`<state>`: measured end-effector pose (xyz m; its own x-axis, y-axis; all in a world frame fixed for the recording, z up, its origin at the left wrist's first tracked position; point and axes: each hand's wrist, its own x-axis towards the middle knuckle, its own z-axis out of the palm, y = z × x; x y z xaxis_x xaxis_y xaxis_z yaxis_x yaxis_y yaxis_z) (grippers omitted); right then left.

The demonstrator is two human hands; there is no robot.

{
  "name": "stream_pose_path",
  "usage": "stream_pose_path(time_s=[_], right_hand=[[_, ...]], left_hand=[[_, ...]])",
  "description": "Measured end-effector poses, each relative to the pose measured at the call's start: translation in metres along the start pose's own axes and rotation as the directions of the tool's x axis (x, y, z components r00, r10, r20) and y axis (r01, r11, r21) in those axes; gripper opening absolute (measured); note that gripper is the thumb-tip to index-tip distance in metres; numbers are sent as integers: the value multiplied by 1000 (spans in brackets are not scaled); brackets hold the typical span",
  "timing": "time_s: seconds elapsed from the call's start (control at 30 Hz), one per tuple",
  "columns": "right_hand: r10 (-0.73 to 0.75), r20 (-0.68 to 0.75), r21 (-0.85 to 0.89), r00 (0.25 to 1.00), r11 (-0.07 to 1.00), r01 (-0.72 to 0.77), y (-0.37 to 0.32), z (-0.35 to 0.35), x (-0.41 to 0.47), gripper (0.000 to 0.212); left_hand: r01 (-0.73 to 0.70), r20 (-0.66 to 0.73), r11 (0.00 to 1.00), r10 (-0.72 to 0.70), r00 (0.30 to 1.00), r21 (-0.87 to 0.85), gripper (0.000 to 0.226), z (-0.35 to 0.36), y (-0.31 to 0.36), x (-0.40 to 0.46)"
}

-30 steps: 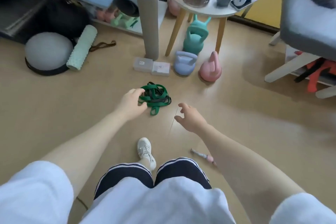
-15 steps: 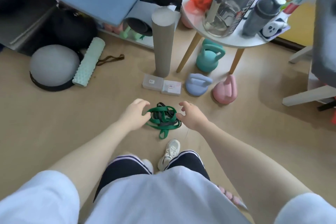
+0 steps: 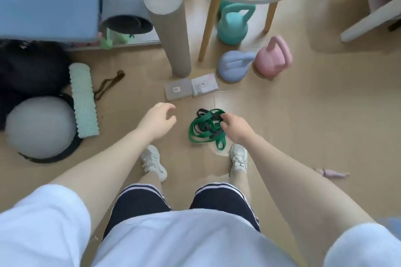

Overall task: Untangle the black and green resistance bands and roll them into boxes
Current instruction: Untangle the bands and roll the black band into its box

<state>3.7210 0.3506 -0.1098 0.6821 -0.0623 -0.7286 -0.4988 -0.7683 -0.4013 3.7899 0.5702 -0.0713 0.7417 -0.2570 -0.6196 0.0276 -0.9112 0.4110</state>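
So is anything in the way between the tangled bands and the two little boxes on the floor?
Nothing visible. The tangled bands lie on bare floor just in front of the two boxes, with only open floor between. The right hand already touches the bands; the left hand hovers beside them, holding nothing.

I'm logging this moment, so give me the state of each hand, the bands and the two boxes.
Right hand: gripping the tangle.
Left hand: loosely curled, holding nothing, beside the tangle.
Resistance bands: green and black tangled together, on the floor.
Two boxes: lids closed, side by side.
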Motion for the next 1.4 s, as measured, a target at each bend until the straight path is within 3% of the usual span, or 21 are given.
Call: stream_pose_path(time_s=[0.17,0.4,0.53,0.67,0.8,0.93,1.0,1.03,1.1,1.17,1.23,1.3,1.4], right_hand=[[183,-77,181,980,969,-166,-14,77,15,39],[299,-90,183,950,943,-280,33,185,77,32],[293,-136,126,946,953,-277,88,260,167,31],[177,-163,14,971,984,-177,132,332,261,32],[28,-263,-326,964,938,-117,169,372,320,43],[-132,-170,-520,977,854,24,203,389,343,65],[-191,-159,-648,969,760,43,219,394,347,77],[-214,-183,-715,959,699,20,226,397,349,75],[-308,-304,-795,902,604,-62,237,408,352,50],[-370,-354,-817,859,570,-91,236,417,355,27],[-359,-407,-770,840,630,-104,222,419,356,11],[-303,-542,-592,784,800,-100,203,416,357,4],[-185,-672,-202,717,977,64,188,409,352,13]], left_hand=[[-165,191,974,134,972,157,40,7,-43,46],[-329,377,918,230,897,222,42,108,-95,116],[-395,398,883,278,874,252,43,201,-137,190],[-459,409,821,311,858,340,48,294,-188,261],[-591,447,673,404,798,446,51,351,-216,312],[-676,348,519,595,725,523,44,378,-225,351],[-751,353,390,704,616,533,35,386,-225,364],[-786,385,300,743,548,541,32,391,-225,369],[-812,474,132,754,455,569,40,397,-229,379],[-811,555,75,693,460,580,50,401,-234,377],[-807,578,112,642,505,580,64,402,-243,370],[-797,588,161,595,549,582,88,398,-250,362],[-846,547,269,665,509,460,97,381,-251,358]])
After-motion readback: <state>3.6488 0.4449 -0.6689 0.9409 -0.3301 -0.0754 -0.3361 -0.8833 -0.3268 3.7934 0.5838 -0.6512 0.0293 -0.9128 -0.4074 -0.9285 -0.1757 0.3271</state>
